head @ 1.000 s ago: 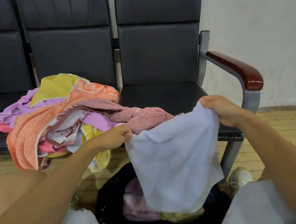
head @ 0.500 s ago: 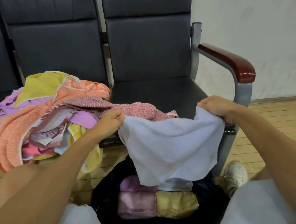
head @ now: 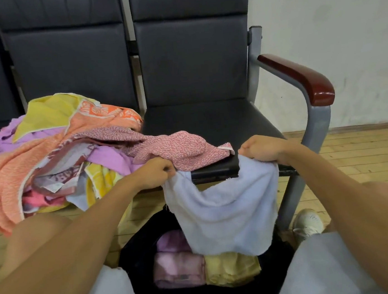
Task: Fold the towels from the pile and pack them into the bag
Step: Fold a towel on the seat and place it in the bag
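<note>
One pale blue towel (head: 227, 212), hanging above the black bag (head: 137, 259): fingers of my left hand (head: 154, 172) pinch one top corner, fingers of my right hand (head: 260, 148) the other.

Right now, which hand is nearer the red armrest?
Right. The right hand grips the blue towel below-left of the armrest; the left hand sits farther off, by the towel pile.

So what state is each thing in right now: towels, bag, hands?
Bag: open, on the floor.
Folded towels: packed side by side inside it.
Light blue towel: unfolded, hanging slack above the bag.
Left hand: pinching the towel's left corner.
Right hand: gripping its right corner.
Pile: unfolded, heaped on the bench.
</note>
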`<state>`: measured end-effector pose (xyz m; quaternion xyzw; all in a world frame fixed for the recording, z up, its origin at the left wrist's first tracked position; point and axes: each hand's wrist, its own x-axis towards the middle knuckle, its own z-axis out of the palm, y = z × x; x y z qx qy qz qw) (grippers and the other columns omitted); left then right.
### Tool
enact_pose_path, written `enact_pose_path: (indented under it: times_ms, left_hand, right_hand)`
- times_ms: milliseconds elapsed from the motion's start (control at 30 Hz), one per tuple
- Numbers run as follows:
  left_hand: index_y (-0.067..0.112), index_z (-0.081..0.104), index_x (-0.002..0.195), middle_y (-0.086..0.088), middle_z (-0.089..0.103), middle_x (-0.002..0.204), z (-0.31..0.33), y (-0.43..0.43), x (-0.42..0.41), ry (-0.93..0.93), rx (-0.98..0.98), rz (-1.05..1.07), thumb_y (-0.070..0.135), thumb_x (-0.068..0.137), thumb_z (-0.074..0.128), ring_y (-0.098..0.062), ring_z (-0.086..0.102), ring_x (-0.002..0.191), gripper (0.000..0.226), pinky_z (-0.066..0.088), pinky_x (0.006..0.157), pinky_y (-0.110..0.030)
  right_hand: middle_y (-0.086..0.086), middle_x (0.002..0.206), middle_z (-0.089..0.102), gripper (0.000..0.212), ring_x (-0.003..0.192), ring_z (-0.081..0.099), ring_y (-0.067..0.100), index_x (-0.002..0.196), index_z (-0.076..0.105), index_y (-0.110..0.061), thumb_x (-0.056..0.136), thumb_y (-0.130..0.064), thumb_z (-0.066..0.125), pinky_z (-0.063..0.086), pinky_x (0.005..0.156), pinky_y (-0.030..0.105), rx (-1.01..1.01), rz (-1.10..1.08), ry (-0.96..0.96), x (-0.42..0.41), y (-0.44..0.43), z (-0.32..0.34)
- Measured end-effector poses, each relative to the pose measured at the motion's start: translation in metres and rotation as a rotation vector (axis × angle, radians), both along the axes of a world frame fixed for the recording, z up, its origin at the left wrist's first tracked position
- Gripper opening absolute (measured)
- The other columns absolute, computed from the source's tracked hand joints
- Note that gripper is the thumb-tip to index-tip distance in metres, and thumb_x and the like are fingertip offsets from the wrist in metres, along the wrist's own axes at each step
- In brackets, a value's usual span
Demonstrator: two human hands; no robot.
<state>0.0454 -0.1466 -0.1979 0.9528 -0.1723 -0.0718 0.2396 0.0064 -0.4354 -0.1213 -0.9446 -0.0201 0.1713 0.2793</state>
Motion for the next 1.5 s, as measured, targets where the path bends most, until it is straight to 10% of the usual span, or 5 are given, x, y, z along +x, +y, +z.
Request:
enact_pose_path:
  times_ms: [233,500,633,1033,1500]
  left_hand:
    - [0.015,0.039,0.066,-0.001,0.040,0.068,0.023,-0.006,-0.003,-0.122,-0.221,0.064,-0.007,0.091,0.040,-0.015,0.035,0.067,0.033,0.027,0.065,-0.033]
    - [0.013,0.042,0.068,-0.001,0.039,0.064,0.051,-0.015,-0.044,0.402,-0.685,-0.016,-0.004,0.094,0.043,-0.009,0.036,0.057,0.031,0.029,0.052,-0.022]
    - [0.014,0.044,0.067,0.001,0.042,0.068,0.059,-0.008,-0.045,-0.005,-0.354,0.044,0.006,0.101,0.041,-0.012,0.038,0.065,0.035,0.032,0.065,-0.031]
    - [0.009,0.059,0.086,0.000,0.054,0.071,0.088,0.045,-0.057,-0.736,-0.503,0.434,0.010,0.099,0.046,-0.021,0.050,0.071,0.019,0.042,0.067,-0.025]
    - [0.001,0.068,0.097,-0.003,0.061,0.076,0.081,0.064,-0.061,-0.874,-0.241,0.391,0.000,0.097,0.041,-0.020,0.057,0.062,0.027,0.046,0.060,-0.019]
  right_hand:
    - [0.006,0.081,0.060,0.031,0.078,0.055,0.018,0.088,0.067,-0.007,0.103,-0.022,0.045,0.042,0.068,0.027,0.118,-0.152,-0.188,0.009,-0.010,0.002]
    - [0.012,0.124,0.057,0.034,0.114,0.054,0.029,0.125,0.058,-0.010,0.104,-0.031,0.041,0.044,0.102,0.037,0.223,-0.394,-0.308,0.015,-0.015,0.005]
    - [0.009,0.121,0.057,0.032,0.107,0.055,0.025,0.125,0.057,-0.012,0.104,-0.032,0.042,0.046,0.091,0.030,0.245,-0.487,-0.395,0.017,-0.010,0.002]
    - [-0.001,0.102,0.056,0.026,0.095,0.051,0.011,0.114,0.062,-0.008,0.104,-0.020,0.041,0.036,0.085,0.022,0.346,-0.493,-0.932,0.003,-0.022,0.018]
    - [0.013,0.101,0.069,0.029,0.088,0.064,0.026,0.108,0.068,-0.011,0.102,-0.031,0.048,0.050,0.091,0.034,0.039,-0.288,-0.929,0.012,-0.033,-0.001]
